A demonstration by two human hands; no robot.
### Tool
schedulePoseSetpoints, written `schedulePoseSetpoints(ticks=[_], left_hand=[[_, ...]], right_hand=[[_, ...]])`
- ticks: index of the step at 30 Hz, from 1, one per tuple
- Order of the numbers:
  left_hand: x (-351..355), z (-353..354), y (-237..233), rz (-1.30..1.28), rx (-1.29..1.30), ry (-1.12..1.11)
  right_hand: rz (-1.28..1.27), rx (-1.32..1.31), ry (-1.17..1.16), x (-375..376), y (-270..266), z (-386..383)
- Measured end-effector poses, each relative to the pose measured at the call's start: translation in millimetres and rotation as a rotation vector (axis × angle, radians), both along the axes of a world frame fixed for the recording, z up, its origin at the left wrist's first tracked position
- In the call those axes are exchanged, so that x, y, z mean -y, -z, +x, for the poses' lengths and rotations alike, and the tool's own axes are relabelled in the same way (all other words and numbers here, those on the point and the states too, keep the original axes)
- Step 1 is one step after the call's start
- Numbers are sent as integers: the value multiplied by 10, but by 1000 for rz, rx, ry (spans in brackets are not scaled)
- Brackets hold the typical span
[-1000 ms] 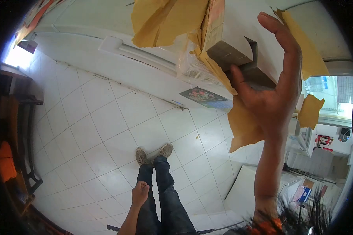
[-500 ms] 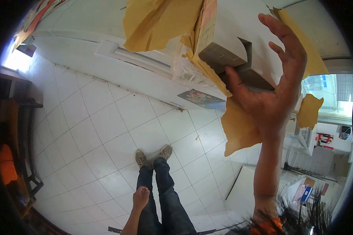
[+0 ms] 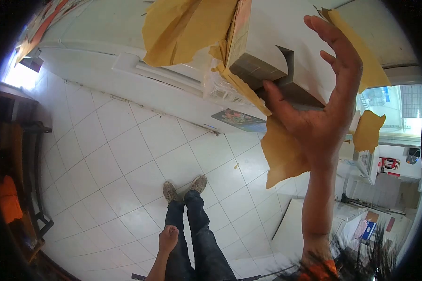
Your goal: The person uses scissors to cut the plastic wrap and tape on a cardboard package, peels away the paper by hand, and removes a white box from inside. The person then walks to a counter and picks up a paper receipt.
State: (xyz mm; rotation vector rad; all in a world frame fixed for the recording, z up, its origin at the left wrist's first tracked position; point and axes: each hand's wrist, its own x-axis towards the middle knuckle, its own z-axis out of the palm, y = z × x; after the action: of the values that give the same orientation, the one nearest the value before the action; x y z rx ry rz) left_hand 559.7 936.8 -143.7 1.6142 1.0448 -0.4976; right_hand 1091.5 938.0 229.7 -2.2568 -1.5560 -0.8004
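Note:
My right hand (image 3: pixel 328 103) is raised with its fingers apart. Its thumb touches the dark grey end of a white, box-like stack (image 3: pixel 269 33), and the other fingers stand beside its white face. Torn brown paper (image 3: pixel 187 33) hangs around this stack, with another piece (image 3: pixel 286 152) below the hand. Clear crumpled plastic (image 3: pixel 220 84) lies against its lower left edge. Low in the middle, my left hand (image 3: pixel 168 239) is closed in front of my leg, with nothing visible in it.
My shoes stand on a white tiled floor (image 3: pixel 117 164). A flowered picture (image 3: pixel 239 119) lies beyond the stack. Dark wooden furniture (image 3: pixel 16 154) with an orange cloth (image 3: pixel 9 201) is at the far left. A white cabinet-like object (image 3: pixel 300 225) stands at the lower right.
The stack and its torn paper have shifted slightly left in view. My right hand has moved slightly left too, its thumb still against the grey end. My left hand stays closed.

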Motion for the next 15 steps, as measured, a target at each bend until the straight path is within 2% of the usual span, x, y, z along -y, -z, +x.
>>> schedulePoseSetpoints(ticks=[2, 15], left_hand=[[0, 46, -63, -5, 26, -23], [18, -107, 107, 13, 151, -37]], right_hand=[[81, -9, -55, -2, 41, 31], [-2, 28, 7, -45, -57, -57]])
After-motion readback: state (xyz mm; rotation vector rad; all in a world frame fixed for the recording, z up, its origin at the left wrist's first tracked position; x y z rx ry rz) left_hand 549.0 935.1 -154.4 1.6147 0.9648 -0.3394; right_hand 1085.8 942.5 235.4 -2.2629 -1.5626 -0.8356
